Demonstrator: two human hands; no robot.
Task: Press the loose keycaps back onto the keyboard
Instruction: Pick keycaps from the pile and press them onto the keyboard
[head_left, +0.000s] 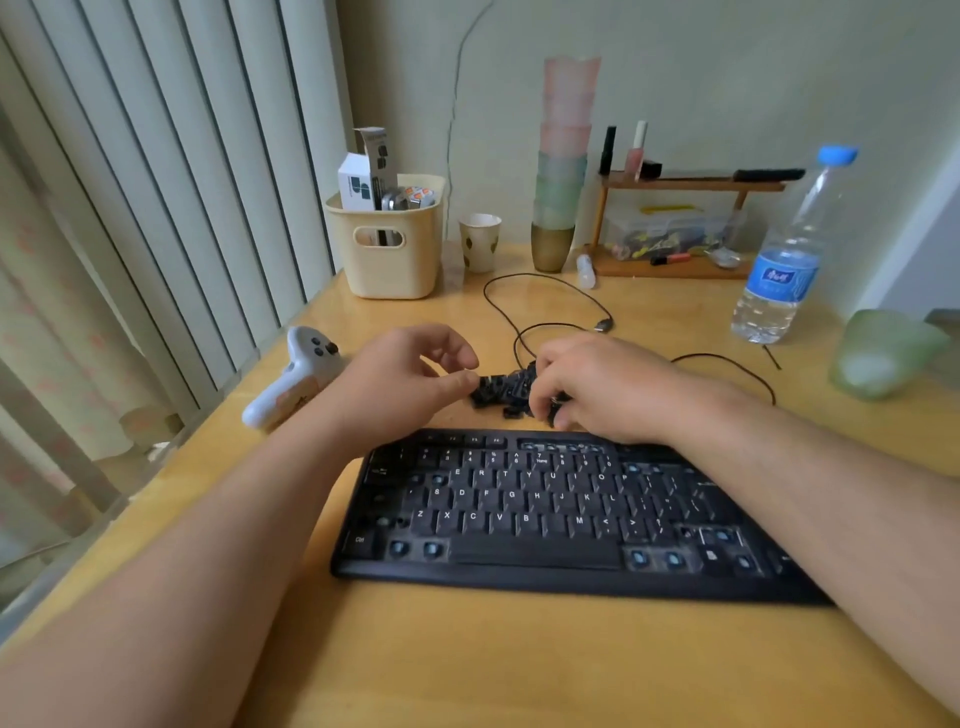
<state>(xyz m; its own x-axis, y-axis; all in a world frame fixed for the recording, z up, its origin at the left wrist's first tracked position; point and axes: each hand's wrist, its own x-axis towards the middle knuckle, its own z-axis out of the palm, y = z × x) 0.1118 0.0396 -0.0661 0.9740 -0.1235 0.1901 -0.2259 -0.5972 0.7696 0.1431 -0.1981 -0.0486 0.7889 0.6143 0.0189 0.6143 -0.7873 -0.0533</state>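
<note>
Flat black keyboard (545, 514); both hands in blocky keycaps (501, 392).

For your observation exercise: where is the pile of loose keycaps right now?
In the head view, the loose keycaps lie on the desk just beyond the keyboard, between the left hand and right hand.

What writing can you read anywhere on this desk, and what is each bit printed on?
"Ctrl": bottom-left key of the keyboard.
"E R T Y U I O P", "S D F G H J K L", "Z X C V B M": its letter keys.
"Home": small print under its number row.
Water bottle blue label: too blurred.
White box in the basket: unreadable.
</note>
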